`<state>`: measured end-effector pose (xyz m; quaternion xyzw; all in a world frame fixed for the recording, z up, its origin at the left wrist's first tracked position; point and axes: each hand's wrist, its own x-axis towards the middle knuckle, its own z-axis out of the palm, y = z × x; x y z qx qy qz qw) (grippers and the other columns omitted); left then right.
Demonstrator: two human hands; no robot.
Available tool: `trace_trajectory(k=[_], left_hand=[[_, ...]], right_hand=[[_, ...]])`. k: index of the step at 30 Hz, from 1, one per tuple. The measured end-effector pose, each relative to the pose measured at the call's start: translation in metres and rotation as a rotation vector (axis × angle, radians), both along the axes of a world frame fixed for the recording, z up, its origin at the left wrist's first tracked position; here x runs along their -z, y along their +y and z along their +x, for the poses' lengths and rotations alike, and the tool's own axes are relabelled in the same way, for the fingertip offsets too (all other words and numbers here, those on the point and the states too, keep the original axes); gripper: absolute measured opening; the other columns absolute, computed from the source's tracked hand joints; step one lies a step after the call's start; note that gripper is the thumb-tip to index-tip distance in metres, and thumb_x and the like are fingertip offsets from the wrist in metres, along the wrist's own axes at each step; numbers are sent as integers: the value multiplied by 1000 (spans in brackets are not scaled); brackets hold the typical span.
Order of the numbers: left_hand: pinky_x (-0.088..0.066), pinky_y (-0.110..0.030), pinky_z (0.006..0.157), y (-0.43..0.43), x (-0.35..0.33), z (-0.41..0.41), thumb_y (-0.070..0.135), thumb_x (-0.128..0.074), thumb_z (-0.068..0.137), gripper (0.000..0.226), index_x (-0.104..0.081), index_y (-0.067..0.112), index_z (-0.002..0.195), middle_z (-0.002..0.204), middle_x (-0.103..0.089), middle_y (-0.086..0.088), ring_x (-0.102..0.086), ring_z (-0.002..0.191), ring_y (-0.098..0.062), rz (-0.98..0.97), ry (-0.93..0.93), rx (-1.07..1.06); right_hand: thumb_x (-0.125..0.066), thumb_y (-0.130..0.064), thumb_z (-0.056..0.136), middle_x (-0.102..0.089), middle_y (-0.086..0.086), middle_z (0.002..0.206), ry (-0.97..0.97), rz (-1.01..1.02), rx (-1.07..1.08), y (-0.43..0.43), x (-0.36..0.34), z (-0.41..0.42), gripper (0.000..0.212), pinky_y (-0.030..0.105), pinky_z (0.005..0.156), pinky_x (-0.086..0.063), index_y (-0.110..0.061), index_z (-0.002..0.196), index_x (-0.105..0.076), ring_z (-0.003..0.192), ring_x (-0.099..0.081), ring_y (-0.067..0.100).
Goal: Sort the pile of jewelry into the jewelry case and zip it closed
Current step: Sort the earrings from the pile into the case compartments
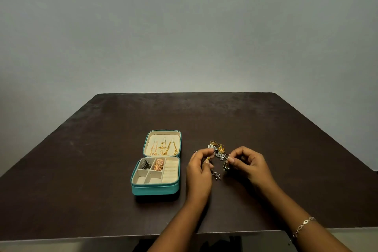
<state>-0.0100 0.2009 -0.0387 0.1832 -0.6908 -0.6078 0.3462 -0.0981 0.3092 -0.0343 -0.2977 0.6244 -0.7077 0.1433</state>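
Our left hand (pixel 201 166) has its fingers curled, pinching a small silver earring (pixel 216 176) whose dangling end rests on the table just below the thumb. Our right hand (pixel 248 164) is also curled, pinching a dark round earring (pixel 226 166) at its fingertips. The two hands sit close together but do not touch.

The pile of jewelry (pixel 217 148), gold and silver pieces tangled together, lies just beyond the fingertips, between the two hands. The teal jewelry case (pixel 155 189) lies open just to the left of our left hand, its lid folded flat away from us. Gold chains (pixel 163 147) hang in the lid. In the tray we see a dark piece (pixel 145 164) in the far left compartment and rose-gold earrings (pixel 159 164) in the one beside it.

A silver bracelet (pixel 303 226) circles our right wrist.

Everything rests on a dark brown table (pixel 204 112) with a matte, faintly scuffed top. Behind it rises a plain grey wall (pixel 184 26).
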Motion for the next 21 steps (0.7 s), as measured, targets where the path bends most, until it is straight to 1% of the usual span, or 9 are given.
trace_trajectory(k=[2,5,7,8,11,15,17,19,21], left_hand=[[-47,-17,55,2,-1,1,-11,-44,87,37,-62,21,93,95,-66,-9,-62,68,-1,109,20,32],[-51,-20,56,5,-7,5,-12,-51,85,27,-61,13,91,98,-67,-13,-68,78,-10,251,75,84],[-53,-19,58,6,-11,9,-10,-56,83,21,-61,10,87,93,-68,-13,-67,81,-15,330,105,97],[-53,-19,58,5,-14,12,-10,-55,83,20,-61,9,86,89,-68,-11,-67,80,-15,366,118,109],[-55,-20,58,3,-26,22,-10,-46,88,20,-58,6,87,84,-68,-9,-69,73,-10,452,139,164],[-51,-20,60,-2,-45,36,-5,-50,88,20,-60,11,93,80,-73,-3,-67,74,-8,357,147,229],[-48,-15,57,-8,-54,44,-5,-50,89,22,-61,11,99,76,-73,2,-66,72,-4,276,161,255],[-45,-11,56,-18,-61,53,-5,-49,88,23,-62,13,95,74,-73,6,-65,71,0,161,155,247],[-47,-12,60,-31,-67,64,-8,-49,88,24,-63,12,90,74,-73,3,-65,72,-1,64,154,223]], right_hand=[[-60,5,80,-64,1,65,6,-15,8,1,-2,0,9,26,59,-48,-3,80,-64,63,-58,12],[-58,4,81,-69,0,67,25,-9,20,1,-5,1,12,18,61,-49,-3,79,-68,66,-61,6],[-56,5,82,-70,1,69,-8,-10,16,2,-4,1,15,18,61,-50,-2,81,-69,66,-62,7],[-55,6,82,-71,3,71,-29,-14,11,2,-4,1,16,20,62,-51,-2,82,-69,67,-63,9],[-55,9,81,-72,7,76,-51,-16,1,3,-5,1,18,20,62,-52,-1,86,-69,70,-64,13],[-56,12,79,-71,7,75,-52,-23,-8,4,-9,5,16,18,62,-52,3,87,-67,68,-65,12],[-56,12,78,-70,7,75,-49,-10,-10,4,-10,7,16,19,62,-52,3,86,-67,69,-65,13],[-57,12,78,-70,4,74,-36,7,-4,4,-12,9,16,18,61,-51,2,85,-67,68,-65,12],[-56,13,79,-70,1,72,-9,22,1,2,-15,11,17,17,59,-50,0,84,-67,66,-64,9]])
